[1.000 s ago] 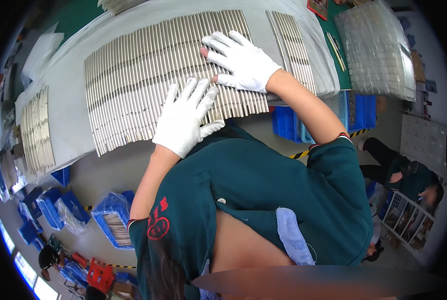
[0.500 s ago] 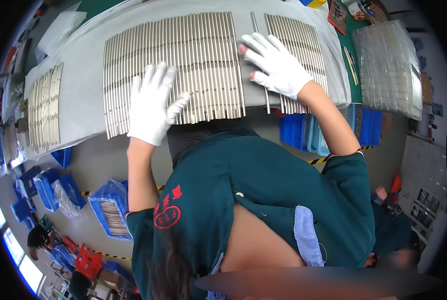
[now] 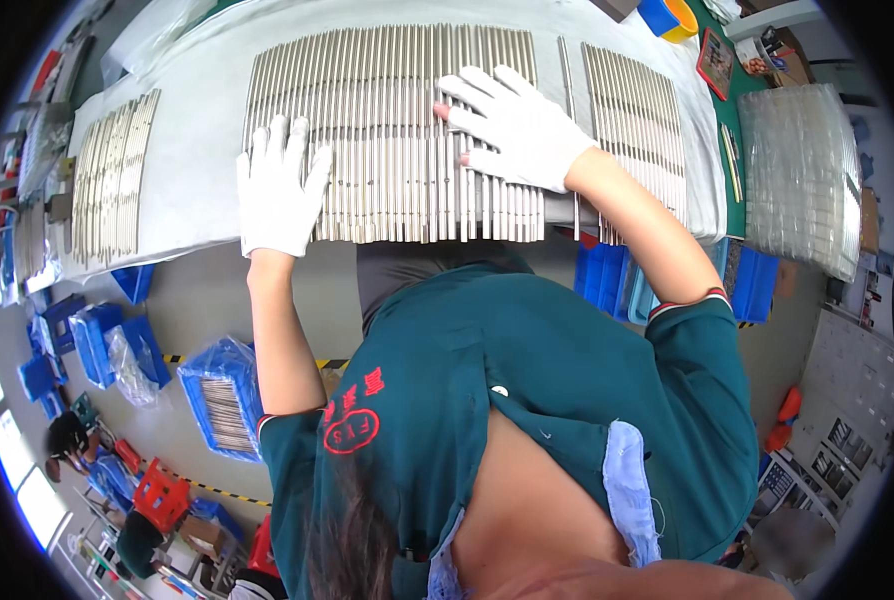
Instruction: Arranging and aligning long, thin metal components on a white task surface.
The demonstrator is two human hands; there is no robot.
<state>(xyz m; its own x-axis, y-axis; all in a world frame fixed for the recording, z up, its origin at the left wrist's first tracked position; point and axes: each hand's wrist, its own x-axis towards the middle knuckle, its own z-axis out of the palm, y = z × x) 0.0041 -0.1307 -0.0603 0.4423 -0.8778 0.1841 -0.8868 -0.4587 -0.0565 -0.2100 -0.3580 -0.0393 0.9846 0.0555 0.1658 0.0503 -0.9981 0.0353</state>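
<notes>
A wide row of slim silvery metal rods lies side by side on the grey-white cloth covering the table. My left hand, in a white glove, rests flat over the row's left end, fingers stretched out. On the right part of the same row lies my right hand, gloved too with some bare fingertips, its fingers spread over the rods. Just right of the row is a single rod on its own. Farther right comes a smaller group of rods, partly covered by my right forearm.
Another small batch of rods lies at the table's left. Clear plastic trays are stacked at the right. Blue bins stand below the table edge, and a plastic-lined blue crate holds rods on the floor. Other people work at lower left.
My right hand has moved left, from beside the lone rod onto the wide row. My left hand now sits at the row's left edge. The view has shifted somewhat.
</notes>
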